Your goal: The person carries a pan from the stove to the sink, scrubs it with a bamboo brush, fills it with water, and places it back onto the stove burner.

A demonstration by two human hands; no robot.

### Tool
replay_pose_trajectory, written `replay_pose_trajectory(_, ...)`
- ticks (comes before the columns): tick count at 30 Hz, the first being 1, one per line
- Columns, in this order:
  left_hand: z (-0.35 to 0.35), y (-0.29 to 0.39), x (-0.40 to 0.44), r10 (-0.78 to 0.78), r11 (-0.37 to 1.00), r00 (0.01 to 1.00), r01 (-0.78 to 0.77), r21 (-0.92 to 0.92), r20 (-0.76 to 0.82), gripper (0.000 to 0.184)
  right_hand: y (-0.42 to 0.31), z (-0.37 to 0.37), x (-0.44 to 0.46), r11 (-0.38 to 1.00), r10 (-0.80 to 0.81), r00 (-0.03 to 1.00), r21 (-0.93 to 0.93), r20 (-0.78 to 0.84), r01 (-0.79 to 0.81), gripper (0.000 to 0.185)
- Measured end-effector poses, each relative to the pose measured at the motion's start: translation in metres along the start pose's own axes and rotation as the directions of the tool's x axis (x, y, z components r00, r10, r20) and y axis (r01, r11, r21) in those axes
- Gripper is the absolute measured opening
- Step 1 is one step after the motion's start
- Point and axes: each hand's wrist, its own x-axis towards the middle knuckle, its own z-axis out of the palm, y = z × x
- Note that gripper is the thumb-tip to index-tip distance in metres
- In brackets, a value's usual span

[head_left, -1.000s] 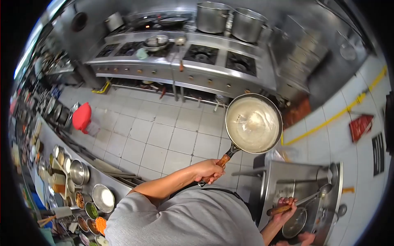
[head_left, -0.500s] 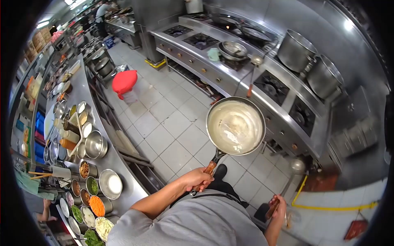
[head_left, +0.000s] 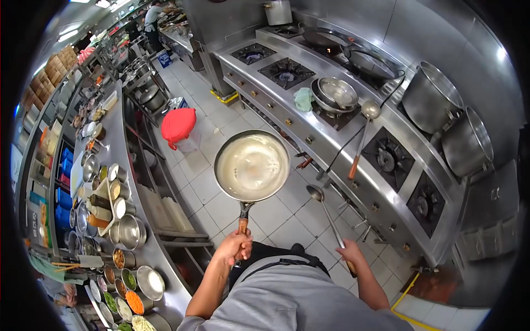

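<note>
A frying pan [head_left: 252, 165] is held level in front of my body, its wooden handle gripped by my left hand [head_left: 234, 246] with the fingers wrapped round it. The pan's inside looks pale and glossy, with whitish streaks; whether liquid lies in it I cannot make out. On the other side, my right hand [head_left: 349, 254] is closed round the handle of a ladle [head_left: 329, 218]. The ladle's bowl points forward, to the right of the pan and apart from it, over the floor.
A steel stove [head_left: 309, 124] with stacked pans [head_left: 337, 94], a second ladle [head_left: 364, 132] and two stockpots [head_left: 432, 98] runs along the right. Left stands a steel counter [head_left: 165, 259] with bowls of cut food, including shredded carrot [head_left: 134, 302]. A red-covered bin [head_left: 178, 126] stands ahead; people work nearby.
The pan has swung left in view, away from the stove edge. My right hand has brought the ladle up and forward from low at my side. The view has turned slightly.
</note>
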Motion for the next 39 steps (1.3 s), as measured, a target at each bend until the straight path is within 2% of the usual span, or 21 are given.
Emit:
replay_pose_trajectory(2, -0.005, 0.029, 0.022, -0.012, 0.999, 1.000, 0.011, -0.035, -0.010, 0.017, -0.037, -0.006, 0.038, 1.000, -0.020, 1.000, 0.004, 0.012, 0.020, 0.029)
replay_pose_trajectory(4, -0.013, 0.061, 0.046, 0.043, 0.998, 0.997, -0.040, 0.039, -0.070, 0.018, -0.075, -0.007, 0.065, 0.998, -0.067, 0.998, 0.014, -0.011, 0.067, 0.028)
replay_pose_trajectory(8, -0.041, 0.130, 0.094, 0.028, 0.999, 0.997, -0.025, 0.048, -0.073, 0.018, -0.110, 0.019, 0.122, 0.999, -0.033, 0.998, -0.002, -0.058, 0.033, 0.026)
replay_pose_trajectory(10, -0.057, 0.165, 0.123, 0.014, 0.998, 0.998, -0.010, 0.060, -0.068, 0.018, -0.136, 0.039, 0.141, 0.992, 0.000, 0.997, 0.124, -0.080, 0.010, 0.024)
replay_pose_trajectory(11, -0.063, 0.185, 0.137, 0.018, 0.995, 0.998, -0.012, 0.100, -0.061, 0.018, -0.156, 0.046, 0.153, 0.992, 0.007, 0.996, 0.124, -0.088, 0.004, 0.024)
replay_pose_trajectory(14, -0.077, 0.244, 0.174, -0.008, 0.987, 1.000, 0.011, 0.162, -0.022, 0.018, -0.215, 0.072, 0.176, 0.946, -0.039, 0.985, 0.312, -0.167, 0.091, 0.021)
replay_pose_trajectory(19, -0.079, 0.334, 0.251, -0.082, 0.966, 0.995, 0.066, 0.249, 0.056, 0.017, -0.302, 0.075, 0.236, 0.899, -0.026, 0.959, 0.413, -0.281, 0.146, 0.017)
replay_pose_trajectory(21, -0.072, 0.368, 0.285, -0.109, 0.959, 0.989, 0.079, 0.272, 0.097, 0.017, -0.332, 0.070, 0.275, 0.857, -0.086, 0.908, 0.434, -0.410, 0.277, 0.017)
replay_pose_trajectory(22, -0.070, 0.383, 0.305, -0.134, 0.957, 0.982, 0.094, 0.275, 0.130, 0.018, -0.352, 0.064, 0.292, 0.854, -0.073, 0.905, 0.442, -0.420, 0.274, 0.017)
replay_pose_trajectory(24, -0.064, 0.410, 0.348, -0.157, 0.948, 0.977, 0.109, 0.298, 0.142, 0.017, -0.395, 0.045, 0.328, 0.873, -0.039, 0.847, 0.395, -0.530, 0.287, 0.029)
replay_pose_trajectory(25, -0.062, 0.424, 0.370, -0.152, 0.939, 0.975, 0.092, 0.332, 0.162, 0.016, -0.411, 0.036, 0.348, 0.872, -0.020, 0.847, 0.405, -0.532, 0.275, 0.029)
replay_pose_trajectory(27, -0.055, 0.448, 0.409, -0.172, 0.918, 0.967, 0.087, 0.388, 0.190, 0.015, -0.440, 0.017, 0.386, 0.926, -0.157, 0.708, 0.148, -0.688, 0.348, 0.049)
replay_pose_trajectory(28, -0.043, 0.466, 0.431, -0.170, 0.912, 0.965, 0.078, 0.403, 0.198, 0.015, -0.457, 0.000, 0.412, 0.921, -0.154, 0.697, 0.153, -0.700, 0.357, 0.049)
replay_pose_trajectory(30, -0.030, 0.488, 0.457, -0.245, 0.905, 0.948, 0.148, 0.398, 0.203, 0.016, -0.472, -0.014, 0.438, 0.974, -0.062, 0.708, 0.112, -0.703, 0.196, 0.057)
replay_pose_trajectory(32, -0.024, 0.508, 0.494, -0.281, 0.906, 0.935, 0.184, 0.380, 0.216, 0.016, -0.476, -0.033, 0.474, 0.983, -0.084, 0.675, 0.049, -0.733, 0.175, 0.061)
replay_pose_trajectory(34, -0.018, 0.521, 0.520, -0.299, 0.875, 0.919, 0.157, 0.458, 0.257, 0.017, -0.480, -0.040, 0.497, 0.992, -0.118, 0.649, -0.067, -0.751, 0.102, 0.070)
replay_pose_trajectory(35, -0.014, 0.527, 0.532, -0.295, 0.871, 0.919, 0.146, 0.469, 0.262, 0.017, -0.488, -0.045, 0.502, 1.000, 0.015, 0.691, 0.013, -0.722, -0.008, 0.073)
replay_pose_trajectory(36, -0.012, 0.533, 0.541, -0.301, 0.872, 0.916, 0.152, 0.464, 0.266, 0.017, -0.492, -0.046, 0.508, 1.000, 0.019, 0.691, 0.009, -0.723, -0.018, 0.073)
replay_pose_trajectory(38, -0.003, 0.553, 0.562, -0.381, 0.836, 0.881, 0.198, 0.512, 0.281, 0.017, -0.492, -0.047, 0.532, 0.982, 0.087, 0.637, -0.041, -0.766, -0.183, 0.075)
replay_pose_trajectory(39, -0.003, 0.560, 0.574, -0.398, 0.831, 0.873, 0.212, 0.514, 0.284, 0.017, -0.488, -0.045, 0.543, 0.977, 0.077, 0.611, -0.063, -0.788, -0.204, 0.075)
